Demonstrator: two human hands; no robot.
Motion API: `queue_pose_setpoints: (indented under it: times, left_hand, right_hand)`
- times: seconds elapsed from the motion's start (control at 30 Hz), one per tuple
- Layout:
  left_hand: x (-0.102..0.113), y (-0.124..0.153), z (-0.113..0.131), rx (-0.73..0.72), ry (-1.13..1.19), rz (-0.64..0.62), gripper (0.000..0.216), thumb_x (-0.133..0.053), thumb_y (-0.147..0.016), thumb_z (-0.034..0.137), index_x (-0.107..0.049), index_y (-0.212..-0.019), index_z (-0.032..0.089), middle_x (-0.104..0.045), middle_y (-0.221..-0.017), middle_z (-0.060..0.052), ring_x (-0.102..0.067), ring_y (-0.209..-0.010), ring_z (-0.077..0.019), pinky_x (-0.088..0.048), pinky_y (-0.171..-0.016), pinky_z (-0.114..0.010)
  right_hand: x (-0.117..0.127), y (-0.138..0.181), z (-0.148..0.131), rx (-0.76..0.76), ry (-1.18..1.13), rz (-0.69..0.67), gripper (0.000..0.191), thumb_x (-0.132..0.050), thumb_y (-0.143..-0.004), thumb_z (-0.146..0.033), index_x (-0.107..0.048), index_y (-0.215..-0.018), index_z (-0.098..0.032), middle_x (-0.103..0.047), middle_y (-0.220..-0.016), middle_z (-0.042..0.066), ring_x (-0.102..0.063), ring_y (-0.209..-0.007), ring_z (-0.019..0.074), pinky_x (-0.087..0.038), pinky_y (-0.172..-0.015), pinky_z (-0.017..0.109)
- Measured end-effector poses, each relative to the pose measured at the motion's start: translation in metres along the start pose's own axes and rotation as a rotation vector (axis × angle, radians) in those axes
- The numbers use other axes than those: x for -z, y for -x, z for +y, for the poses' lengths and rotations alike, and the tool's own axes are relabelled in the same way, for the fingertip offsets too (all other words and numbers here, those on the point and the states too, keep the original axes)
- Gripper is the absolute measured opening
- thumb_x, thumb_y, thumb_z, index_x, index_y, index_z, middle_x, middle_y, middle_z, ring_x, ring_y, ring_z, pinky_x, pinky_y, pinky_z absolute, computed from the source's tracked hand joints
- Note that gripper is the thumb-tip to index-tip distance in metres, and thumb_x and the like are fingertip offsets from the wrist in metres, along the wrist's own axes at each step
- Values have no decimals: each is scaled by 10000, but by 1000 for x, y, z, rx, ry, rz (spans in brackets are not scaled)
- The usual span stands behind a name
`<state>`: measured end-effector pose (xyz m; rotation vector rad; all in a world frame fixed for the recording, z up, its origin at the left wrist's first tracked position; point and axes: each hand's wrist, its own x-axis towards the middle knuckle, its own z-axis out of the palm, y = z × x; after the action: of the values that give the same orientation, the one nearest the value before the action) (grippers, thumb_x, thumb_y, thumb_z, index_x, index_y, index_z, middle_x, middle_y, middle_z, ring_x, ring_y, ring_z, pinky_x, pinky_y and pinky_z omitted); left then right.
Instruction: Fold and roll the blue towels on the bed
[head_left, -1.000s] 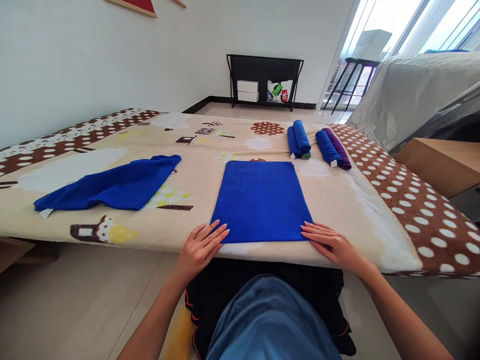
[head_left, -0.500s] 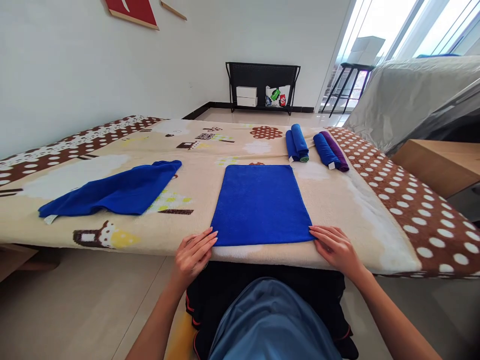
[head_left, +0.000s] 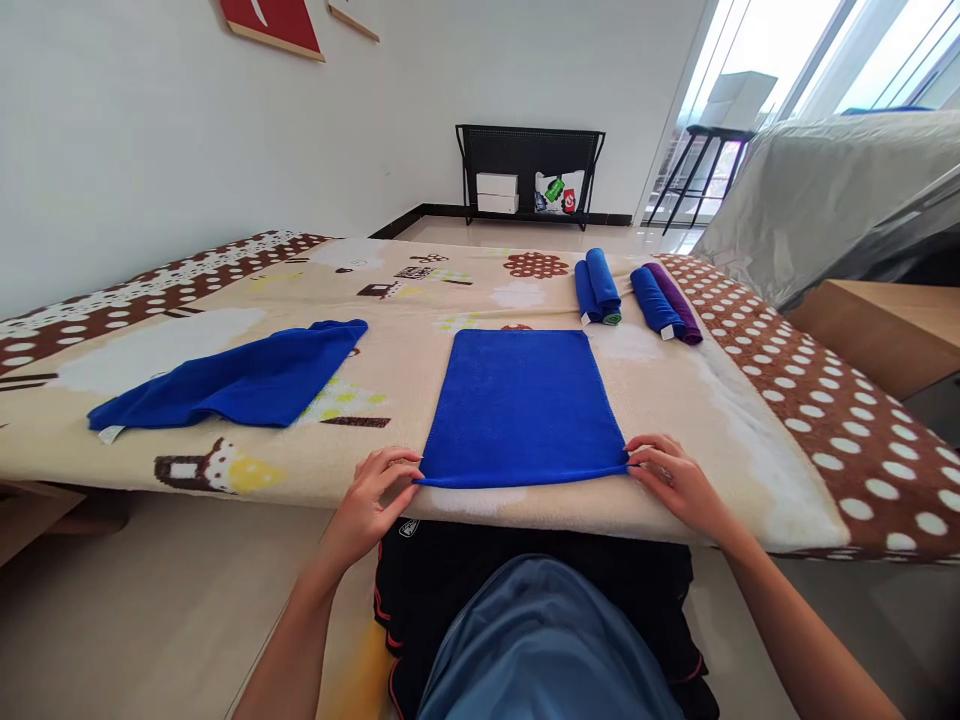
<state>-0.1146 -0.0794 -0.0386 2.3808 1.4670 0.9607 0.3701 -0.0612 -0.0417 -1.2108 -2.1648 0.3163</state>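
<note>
A blue towel (head_left: 523,405) is spread flat on the patterned blanket (head_left: 697,400), with its near edge close to the blanket's front edge. Its near left corner is pinched between the thumb and fingertips of the left hand (head_left: 373,500), and its near right corner is pinched in the same way by the right hand (head_left: 675,480). The other fingers are curled in rather than spread. The edge between the two corners is raised slightly. Some slips can be judged possible from this hold. If one corner were drawn harder than the other, the towel would be skewed and its sides thrown out of line. If the soft blanket were nipped along with a corner, it would be dragged into a ridge. If a light pinch gave way, a corner would be dropped. A loose towel (head_left: 240,378) on the left and the rolled towels (head_left: 598,285) at the far side lie well apart and are unlikely to be disturbed.
</note>
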Motion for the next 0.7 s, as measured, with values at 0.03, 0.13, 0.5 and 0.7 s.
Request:
queue_pose_setpoints:
  times: [0.03, 0.13, 0.5, 0.7]
  left_hand:
    - [1, -2, 1, 26, 8, -18, 125, -543, -971, 288, -661, -996, 258, -628, -1228, -35, -559, -1189, -220, -419, -1033, -391]
    - [1, -7, 3, 115, 29, -29, 148, -538, -958, 347, -639, -957, 238, -622, -1202, -47, -548, -1166, -231, -404, -1032, -412]
    - [-35, -23, 27, 382, -156, 208, 30, -538, -811, 231, -540, -834, 213, -593, -1056, -71, -510, -1069, -296, -362, -955, -489]
    - [-43, -16, 34, 252, -188, 314, 81, -549, -842, 154, -589, -879, 214, -553, -1147, -86, -504, -1096, -285, -368, -935, -447]
  right_hand:
    - [0, -3, 0, -15, -14, -14, 172, -531, -997, -334, -666, -947, -241, -643, -1166, 51, -597, -1103, 194, -466, -969, 376]
    - [-1, -8, 0, -61, -28, -30, 202, -515, -999, -353, -639, -901, -226, -636, -1156, 51, -589, -1098, 195, -448, -976, 381]
    - [-21, -8, 11, -121, 122, 128, 115, -630, -899, -316, -584, -909, -211, -637, -1012, 49, -590, -987, 218, -462, -917, 407]
    - [-22, 0, 6, 9, 155, 218, 146, -618, -931, -244, -668, -1066, -265, -601, -1136, 54, -583, -1047, 198, -492, -910, 376]
